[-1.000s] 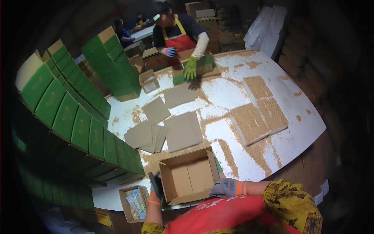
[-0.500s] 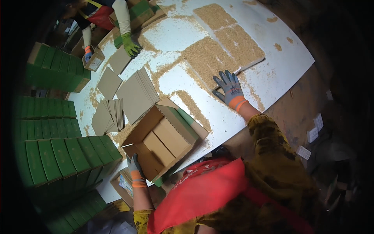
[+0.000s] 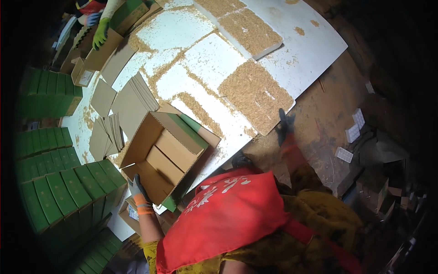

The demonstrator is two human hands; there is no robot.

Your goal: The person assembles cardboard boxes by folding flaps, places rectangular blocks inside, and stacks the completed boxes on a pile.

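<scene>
Gripping open cardboard box near corner, left hand, mouth upward, long axis diagonal, right hand blurred, grip unclear.

White table, open carton, cardboard sheets

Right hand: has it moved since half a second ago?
Yes. The right hand has left the white tabletop, where it rested by the sawdust slabs, and is now below the table edge.

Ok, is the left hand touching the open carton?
Touching. The head view shows the gloved left hand pressed against the lower flap of the open carton.
</scene>
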